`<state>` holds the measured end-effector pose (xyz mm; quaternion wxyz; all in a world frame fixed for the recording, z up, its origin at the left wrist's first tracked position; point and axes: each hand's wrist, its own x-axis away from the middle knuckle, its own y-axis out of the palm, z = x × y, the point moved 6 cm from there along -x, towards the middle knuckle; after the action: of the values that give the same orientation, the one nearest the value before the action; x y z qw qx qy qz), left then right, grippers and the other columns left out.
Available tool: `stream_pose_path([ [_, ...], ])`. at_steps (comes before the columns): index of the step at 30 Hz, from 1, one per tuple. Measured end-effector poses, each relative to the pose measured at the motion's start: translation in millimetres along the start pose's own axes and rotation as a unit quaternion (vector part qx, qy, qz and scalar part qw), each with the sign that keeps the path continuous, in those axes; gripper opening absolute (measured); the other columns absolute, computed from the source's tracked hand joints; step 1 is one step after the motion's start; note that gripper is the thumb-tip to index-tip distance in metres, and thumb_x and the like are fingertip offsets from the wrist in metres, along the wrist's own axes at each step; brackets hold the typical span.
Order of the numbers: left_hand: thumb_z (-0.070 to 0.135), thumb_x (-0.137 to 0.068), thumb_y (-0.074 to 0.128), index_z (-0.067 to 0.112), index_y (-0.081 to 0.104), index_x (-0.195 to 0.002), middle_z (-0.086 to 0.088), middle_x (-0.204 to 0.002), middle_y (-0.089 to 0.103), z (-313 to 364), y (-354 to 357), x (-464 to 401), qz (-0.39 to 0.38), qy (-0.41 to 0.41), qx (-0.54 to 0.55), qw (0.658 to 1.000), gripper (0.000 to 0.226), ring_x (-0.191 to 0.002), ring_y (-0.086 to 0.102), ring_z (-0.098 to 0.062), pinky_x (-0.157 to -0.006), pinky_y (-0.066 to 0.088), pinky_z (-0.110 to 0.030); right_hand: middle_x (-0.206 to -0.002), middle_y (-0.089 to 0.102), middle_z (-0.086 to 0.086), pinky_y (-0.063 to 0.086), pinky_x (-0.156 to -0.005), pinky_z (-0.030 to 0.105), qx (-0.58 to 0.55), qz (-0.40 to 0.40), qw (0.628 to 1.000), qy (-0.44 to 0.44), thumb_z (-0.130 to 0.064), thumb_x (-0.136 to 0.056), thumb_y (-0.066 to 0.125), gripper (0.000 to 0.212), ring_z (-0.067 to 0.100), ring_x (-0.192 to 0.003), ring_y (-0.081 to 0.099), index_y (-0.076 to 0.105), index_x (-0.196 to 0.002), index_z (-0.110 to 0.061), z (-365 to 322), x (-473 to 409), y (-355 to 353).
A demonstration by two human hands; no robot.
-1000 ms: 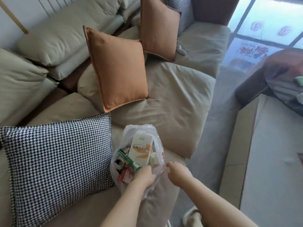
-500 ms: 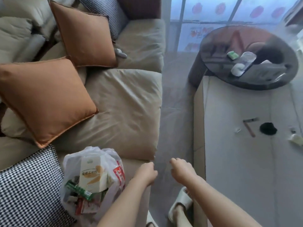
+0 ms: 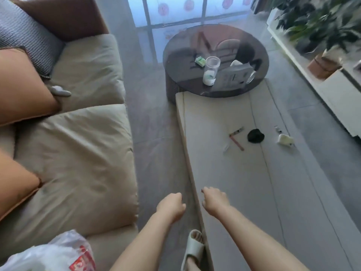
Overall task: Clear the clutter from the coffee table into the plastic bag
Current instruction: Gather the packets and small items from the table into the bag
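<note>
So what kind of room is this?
It looks like a living room in a home. There is a big beige sofa with orange cushions, a round dark glass coffee table, and leafy houseplants along the wall.

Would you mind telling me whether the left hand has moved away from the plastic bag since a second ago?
Yes. The left hand was at the plastic bag on the sofa; now it hangs off the cushion edge over the floor, toward the coffee table.
</note>
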<state>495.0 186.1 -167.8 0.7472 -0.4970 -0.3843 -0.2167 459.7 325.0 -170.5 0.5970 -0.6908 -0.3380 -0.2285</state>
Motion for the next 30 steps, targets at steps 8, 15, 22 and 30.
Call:
stream_pose_path([
  [8, 0.024, -0.094, 0.043, 0.013, 0.053, -0.128, -0.012, -0.131, 0.053, 105.9, -26.2, -56.7, 0.012, 0.081, -0.069, 0.994, 0.038, -0.121, 0.051, -0.029, -0.098, 0.046, -0.036, -0.138, 0.049, 0.009, 0.038, -0.104, 0.039, -0.071, 0.038, 0.993, 0.085, -0.025, -0.096, 0.044, 0.04, 0.028, -0.13, 0.044, 0.045, -0.134, -0.013, 96.7, -29.7, -40.8],
  [15, 0.023, -0.095, 0.041, 0.012, 0.051, -0.129, -0.012, -0.131, 0.051, 180.8, -25.3, -146.3, 0.001, 0.138, -0.148, 0.979, 0.037, -0.12, 0.052, -0.031, -0.096, 0.045, -0.037, -0.137, 0.049, 0.009, 0.038, -0.103, 0.039, -0.106, 0.07, 0.982, 0.142, -0.026, -0.096, 0.045, 0.039, 0.03, -0.128, 0.045, 0.045, -0.133, -0.014, 168.1, -90.9, -69.0],
  [22, 0.02, -0.097, 0.04, 0.012, 0.05, -0.128, -0.011, -0.128, 0.052, 233.7, -12.0, -252.9, -0.03, 0.179, -0.21, 0.961, 0.034, -0.117, 0.053, -0.03, -0.091, 0.046, -0.037, -0.135, 0.05, 0.008, 0.038, -0.102, 0.038, -0.139, 0.062, 0.972, 0.181, -0.027, -0.097, 0.044, 0.037, 0.029, -0.127, 0.045, 0.045, -0.132, -0.014, 221.0, -175.0, -61.3],
  [30, 0.015, -0.095, 0.039, 0.013, 0.051, -0.121, -0.008, -0.12, 0.055, 258.2, -4.0, -342.5, -0.016, 0.158, -0.244, 0.957, 0.029, -0.11, 0.056, -0.027, -0.084, 0.048, -0.037, -0.136, 0.049, 0.01, 0.038, -0.102, 0.039, -0.181, 0.056, 0.96, 0.205, -0.02, -0.097, 0.041, 0.038, 0.03, -0.127, 0.044, 0.044, -0.134, -0.012, 256.5, -243.7, -47.3],
])
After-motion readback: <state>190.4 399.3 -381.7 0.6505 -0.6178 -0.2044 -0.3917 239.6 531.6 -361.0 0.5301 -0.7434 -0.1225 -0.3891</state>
